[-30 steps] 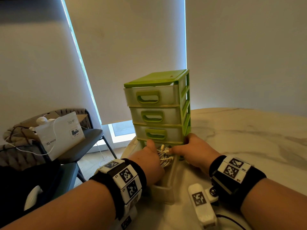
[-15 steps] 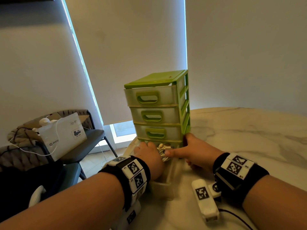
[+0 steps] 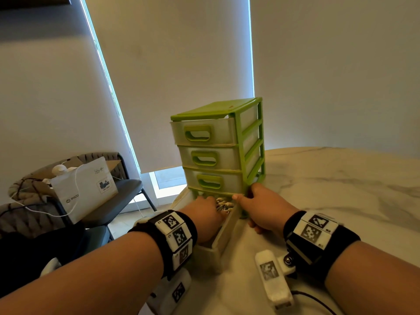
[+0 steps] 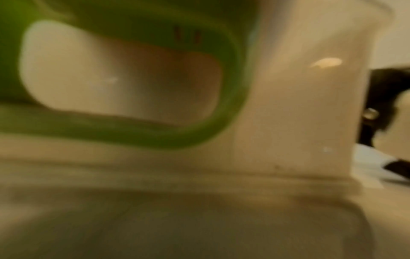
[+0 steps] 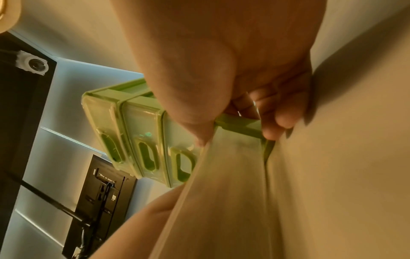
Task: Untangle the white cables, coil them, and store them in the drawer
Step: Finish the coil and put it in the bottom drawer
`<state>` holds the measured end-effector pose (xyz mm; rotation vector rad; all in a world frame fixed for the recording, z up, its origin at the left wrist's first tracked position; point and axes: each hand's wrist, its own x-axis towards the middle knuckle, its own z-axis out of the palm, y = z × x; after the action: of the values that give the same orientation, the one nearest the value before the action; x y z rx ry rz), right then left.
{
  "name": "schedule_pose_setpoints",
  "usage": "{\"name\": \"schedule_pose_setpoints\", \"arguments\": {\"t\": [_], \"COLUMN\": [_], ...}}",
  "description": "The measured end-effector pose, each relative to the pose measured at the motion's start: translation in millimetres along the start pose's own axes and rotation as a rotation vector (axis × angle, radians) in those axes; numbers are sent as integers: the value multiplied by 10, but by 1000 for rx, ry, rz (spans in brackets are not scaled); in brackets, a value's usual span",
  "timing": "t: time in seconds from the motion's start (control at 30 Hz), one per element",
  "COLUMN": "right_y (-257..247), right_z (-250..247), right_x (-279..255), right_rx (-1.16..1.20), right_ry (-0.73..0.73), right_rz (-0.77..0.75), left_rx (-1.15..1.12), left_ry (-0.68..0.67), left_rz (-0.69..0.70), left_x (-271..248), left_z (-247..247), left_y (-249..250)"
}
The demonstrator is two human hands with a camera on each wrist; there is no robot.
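A green drawer unit (image 3: 218, 142) stands on the marble table, its top three drawers closed. The bottom drawer (image 3: 223, 237) is pulled out toward me. Inside it lies a bundle of white cables (image 3: 223, 203), close to the unit. My left hand (image 3: 204, 214) reaches into the drawer and rests on the cables, its fingertips hidden. My right hand (image 3: 261, 208) grips the unit's lower right frame post. In the right wrist view its fingers (image 5: 272, 122) curl round that green post, the thumb against the drawer's wall (image 5: 221, 192). The left wrist view is blurred and shows only the drawer's front handle (image 4: 133, 133).
The marble table (image 3: 341, 189) stretches away to the right. A white tracker block (image 3: 272, 276) hangs by my right wrist. A chair with a white paper bag (image 3: 84, 189) stands left of the table, below the window blinds.
Both hands have moved forward toward the unit. The cable bundle has gone deeper into the open drawer, and less of it shows.
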<state>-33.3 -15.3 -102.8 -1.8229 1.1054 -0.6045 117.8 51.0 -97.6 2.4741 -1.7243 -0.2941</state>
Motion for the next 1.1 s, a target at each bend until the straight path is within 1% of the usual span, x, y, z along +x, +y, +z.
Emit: {"name": "schedule_pose_setpoints", "arguments": {"t": [0.07, 0.17, 0.2, 0.27, 0.33, 0.37, 0.43, 0.57, 0.63, 0.67, 0.7, 0.77, 0.8, 0.83, 0.87, 0.93, 0.97, 1.0, 1.07, 1.1], "right_y": [-3, -25, -27, -32, -27, -25, -20, -19, -20, -20, -17, -8, -1, 7, 13, 27, 29, 26, 20, 20], "right_z": [-10, -17, -16, -16, -16, -17, -11, -17, -24, -25, -23, -14, -4, 4, 11, 25, 29, 30, 18, 8], "right_x": [0, -8, -8, -4, 6, 10, 13, 13, 9, 11, 19, 42, 63, 79, 93, 111, 112, 107, 100, 97], "right_rx": [-20, -21, -25, -30, -27, -24, -22, -18, -14, -13, -9, 13, 33, 54, 72, 95, 99, 100, 86, 61], "right_ry": [0, -2, -2, -1, -2, -5, -13, -16, -24, -29, -32, -27, -15, 4, 22, 26, 12, 1, 0, 7], "right_rz": [-9, -2, -4, -8, -7, -5, 2, 1, 1, 5, 15, 37, 43, 43, 34, -5, -21, -32, -47, -54], "left_rx": [60, 103, 72, -77, -211, -239, -229, -212, -194, -191, -184, -181, -155, -88, 13, 164, 153, 96, -28, -42], "left_ry": [13, 106, 134, 182, 236, 235, 202, 156, 122, 84, 12, -194, -285, -340, -356, -300, -250, -213, -192, -202], "left_rz": [-41, -105, -135, -199, -190, -181, -158, -65, 8, 55, 101, 166, 199, 233, 254, 255, 252, 242, 220, 212], "left_x": [43, 104, 122, 110, 90, 59, -16, -224, -390, -480, -585, -801, -878, -925, -931, -873, -840, -797, -724, -683], "left_z": [28, 47, 56, 52, 26, -12, -116, -380, -497, -549, -601, -673, -682, -672, -635, -517, -464, -428, -425, -446], "left_y": [58, 134, 141, 124, 67, 48, 14, -48, -128, -198, -262, -395, -451, -500, -557, -643, -667, -700, -707, -699]}}
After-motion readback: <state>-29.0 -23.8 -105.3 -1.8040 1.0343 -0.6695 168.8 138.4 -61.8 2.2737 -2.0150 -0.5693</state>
